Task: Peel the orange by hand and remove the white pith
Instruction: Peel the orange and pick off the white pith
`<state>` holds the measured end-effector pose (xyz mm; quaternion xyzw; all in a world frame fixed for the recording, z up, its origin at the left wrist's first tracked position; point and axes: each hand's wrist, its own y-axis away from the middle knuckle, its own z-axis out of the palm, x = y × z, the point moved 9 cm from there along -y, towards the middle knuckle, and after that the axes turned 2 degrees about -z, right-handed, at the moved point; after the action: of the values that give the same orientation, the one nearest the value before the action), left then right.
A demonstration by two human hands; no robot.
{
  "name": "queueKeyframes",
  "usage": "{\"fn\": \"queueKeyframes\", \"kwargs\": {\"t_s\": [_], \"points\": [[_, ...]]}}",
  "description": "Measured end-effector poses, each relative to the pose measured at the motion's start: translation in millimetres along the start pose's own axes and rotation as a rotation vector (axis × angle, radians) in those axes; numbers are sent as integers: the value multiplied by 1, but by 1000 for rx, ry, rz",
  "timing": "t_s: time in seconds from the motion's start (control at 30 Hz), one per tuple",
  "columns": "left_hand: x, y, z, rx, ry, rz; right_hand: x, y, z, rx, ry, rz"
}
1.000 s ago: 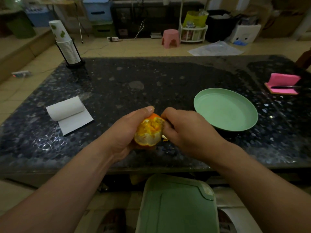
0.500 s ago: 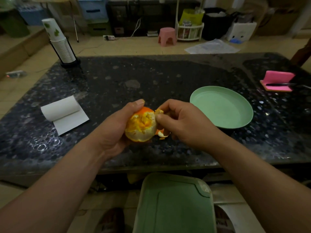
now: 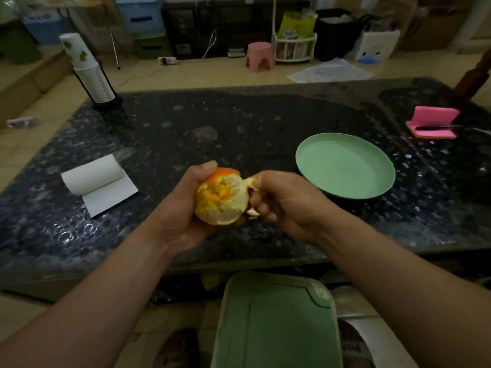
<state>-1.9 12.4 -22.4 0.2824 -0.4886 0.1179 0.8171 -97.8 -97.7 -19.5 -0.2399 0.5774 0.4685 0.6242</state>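
Left hand (image 3: 183, 208) grip is wrapped round the orange (image 3: 221, 200), thumb over the top, holding it in the air above the near part of the table (image 3: 239, 123). Right hand (image 3: 287, 205) grip pinches a strip of peel (image 3: 251, 181) between thumb and forefinger; a second scrap of peel (image 3: 252, 212) pokes out under its curled fingers. Change we note: a second ago the right fingers were pressed against the fruit. Now they have drawn off to the right and the strip stands lifted away, seemingly still joined near the top. The face turned to us is mostly pale pith with a torn orange patch in the middle; rind remains along the top and lower edge. We judge peeling roughly midway, pith removal not begun. Green plate (image 3: 345, 168) sits on the table beyond the right hand, a likely drop spot for the peel.
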Motion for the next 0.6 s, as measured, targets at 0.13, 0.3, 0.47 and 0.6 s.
{"fn": "queueKeyframes", "kwargs": {"t_s": [0.13,0.3,0.47,0.6], "points": [[-2,-1,1,-33,190,-36,15,-5,17,-69,-454,99],[4,0,-7,-71,405,-47,-5,-11,-8,21,-145,-35],[-1,-3,-5,-100,314,-96,9,-24,-31,119,1188,-151],[-5,-5,-5,-35,194,-103,5,-22,-30,108,1276,-184]]}}
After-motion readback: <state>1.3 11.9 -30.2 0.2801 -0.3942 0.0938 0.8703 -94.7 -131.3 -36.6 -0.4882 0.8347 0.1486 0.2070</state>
